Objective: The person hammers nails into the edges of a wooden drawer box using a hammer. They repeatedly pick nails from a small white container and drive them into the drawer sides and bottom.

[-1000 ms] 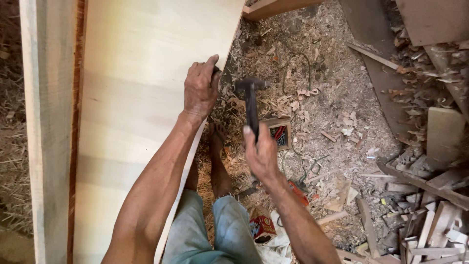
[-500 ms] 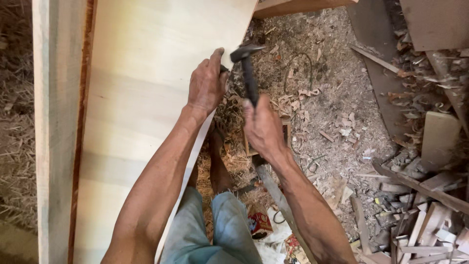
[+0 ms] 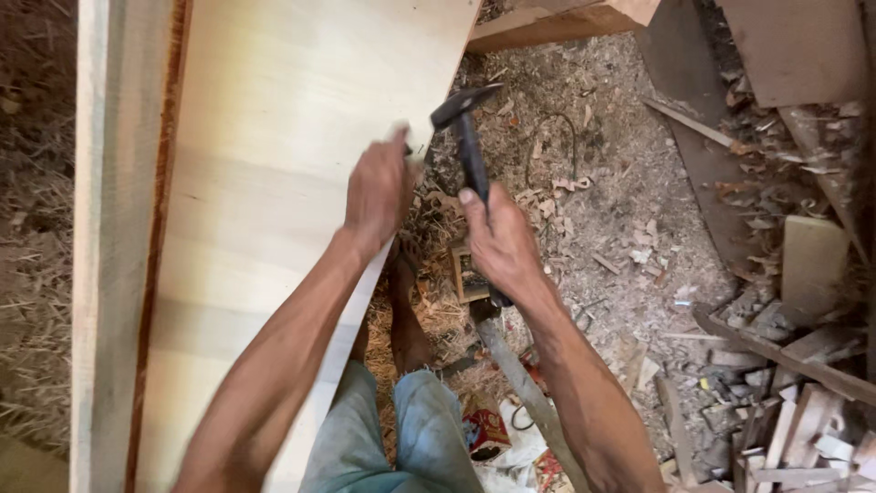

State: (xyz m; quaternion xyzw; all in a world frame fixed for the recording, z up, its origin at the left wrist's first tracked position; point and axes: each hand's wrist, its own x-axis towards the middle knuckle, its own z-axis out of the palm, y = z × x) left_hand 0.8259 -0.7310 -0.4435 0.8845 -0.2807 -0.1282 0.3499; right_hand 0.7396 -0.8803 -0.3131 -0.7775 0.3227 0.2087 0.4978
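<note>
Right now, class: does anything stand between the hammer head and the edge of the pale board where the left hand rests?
Nothing visible does. The hammer, gripped by the right hand, has its head just right of the board edge. Only the left hand's fingertips sit close by.

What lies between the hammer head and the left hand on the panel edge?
Nothing solid: the head view shows only a short gap between hammer and left hand, sawdust floor below.

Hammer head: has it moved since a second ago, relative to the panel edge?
Yes. The hammer in the right hand has swung up and toward the pale plywood panel edge by the left hand.
</note>
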